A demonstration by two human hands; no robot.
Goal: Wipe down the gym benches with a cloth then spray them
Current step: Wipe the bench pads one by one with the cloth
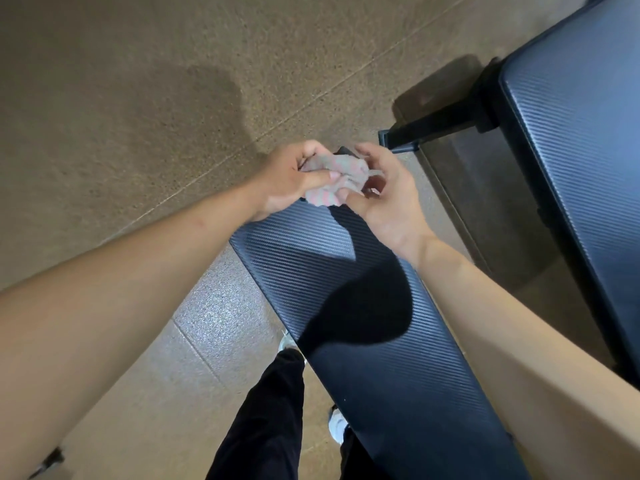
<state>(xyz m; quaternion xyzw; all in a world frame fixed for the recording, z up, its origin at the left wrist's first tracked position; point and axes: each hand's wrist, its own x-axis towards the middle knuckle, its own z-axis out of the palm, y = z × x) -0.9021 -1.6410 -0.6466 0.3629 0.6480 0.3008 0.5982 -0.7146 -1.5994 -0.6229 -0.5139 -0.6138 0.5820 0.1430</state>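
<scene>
A dark blue padded gym bench (381, 358) with a ribbed, carbon-weave surface runs from the centre toward the lower right. Above its far end I hold a crumpled grey and pink striped cloth (334, 178) between both hands. My left hand (291, 181) grips the cloth's left side with thumb on top. My right hand (384, 199) pinches its right side with the fingertips. The cloth hangs just above the pad, and I cannot tell if it touches. A second bench pad (581, 140) of the same kind lies at the upper right. No spray bottle is in view.
Black metal frame bars (433, 128) join the second bench at the upper right. The floor (138, 98) is speckled brown with tile seams and a dark stain. My legs in black trousers (266, 420) and white shoes stand left of the near bench.
</scene>
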